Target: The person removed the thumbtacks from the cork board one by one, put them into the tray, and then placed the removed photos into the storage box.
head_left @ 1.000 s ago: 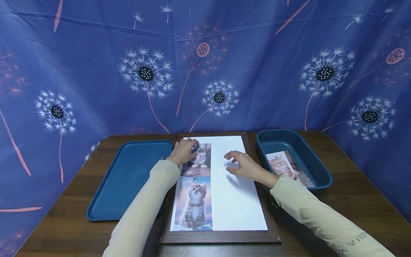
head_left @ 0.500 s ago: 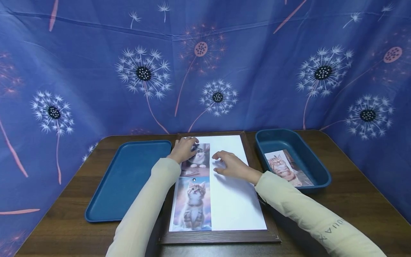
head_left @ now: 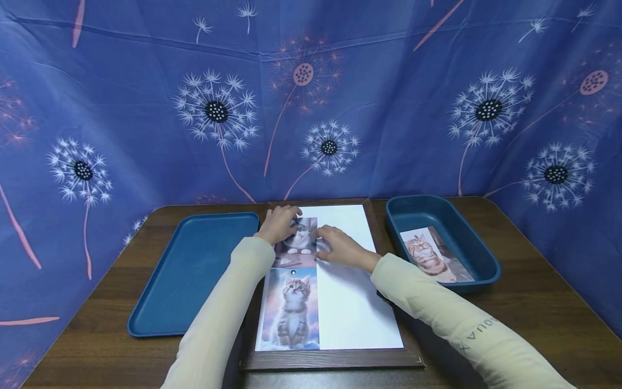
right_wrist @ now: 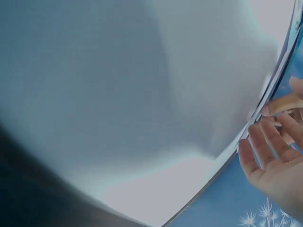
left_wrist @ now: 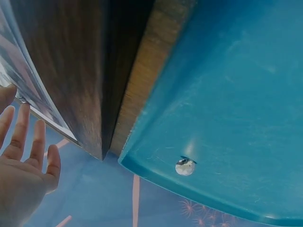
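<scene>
I see a grey-and-white kitten print (head_left: 298,250) at ten o'clock on a white, brown-framed rectangular board (head_left: 359,316), left hand (head_left: 279,223) and right hand (head_left: 343,248) at its edges, fingers loosely bent, parted, gripping nothing. The deep blue plastic bin (head_left: 466,235) at three o'clock contains cat prints (head_left: 426,258); a flat blue tray (head_left: 194,275) lies at nine.

- The head view looks forward and down from above, farthest back.
- The left-wrist view hangs close, upside down, facing the blue tray (left_wrist: 227,94), shared with head.
- The right-wrist view crowds the white sheet (right_wrist: 118,85), also shared.
</scene>
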{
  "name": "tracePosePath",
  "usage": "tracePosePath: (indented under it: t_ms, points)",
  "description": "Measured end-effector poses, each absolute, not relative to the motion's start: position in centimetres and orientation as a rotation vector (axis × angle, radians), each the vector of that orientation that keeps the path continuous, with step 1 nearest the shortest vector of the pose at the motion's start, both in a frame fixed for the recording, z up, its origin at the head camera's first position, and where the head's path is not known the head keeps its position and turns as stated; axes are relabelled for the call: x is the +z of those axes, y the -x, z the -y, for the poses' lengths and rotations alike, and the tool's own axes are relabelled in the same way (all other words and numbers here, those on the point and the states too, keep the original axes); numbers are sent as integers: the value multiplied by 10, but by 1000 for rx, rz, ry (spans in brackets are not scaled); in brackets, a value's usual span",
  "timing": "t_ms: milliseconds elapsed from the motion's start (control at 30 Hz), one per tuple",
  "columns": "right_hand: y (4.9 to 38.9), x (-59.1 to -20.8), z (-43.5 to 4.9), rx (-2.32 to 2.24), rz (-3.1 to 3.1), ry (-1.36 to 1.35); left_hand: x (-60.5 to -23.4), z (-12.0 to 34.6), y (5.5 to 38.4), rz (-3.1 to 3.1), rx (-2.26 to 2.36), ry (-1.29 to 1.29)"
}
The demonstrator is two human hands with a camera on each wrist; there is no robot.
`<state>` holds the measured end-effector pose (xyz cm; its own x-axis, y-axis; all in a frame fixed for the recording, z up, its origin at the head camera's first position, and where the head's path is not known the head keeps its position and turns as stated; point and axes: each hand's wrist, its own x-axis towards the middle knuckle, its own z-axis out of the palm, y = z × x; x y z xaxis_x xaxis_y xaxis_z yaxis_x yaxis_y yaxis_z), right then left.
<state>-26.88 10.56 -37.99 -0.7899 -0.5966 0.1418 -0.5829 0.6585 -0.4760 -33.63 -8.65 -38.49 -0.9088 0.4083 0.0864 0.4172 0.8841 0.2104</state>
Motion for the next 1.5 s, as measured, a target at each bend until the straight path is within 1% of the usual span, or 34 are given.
tracePosePath:
  t_ms: [733, 1500]
  points:
    - [269, -383, -93, -589, -2856, 969, -387, 87, 343, 2918, -309, 687]
    - [271, -387, -92, -524, -2870, 984, -387, 82, 350, 2978, -372, 671]
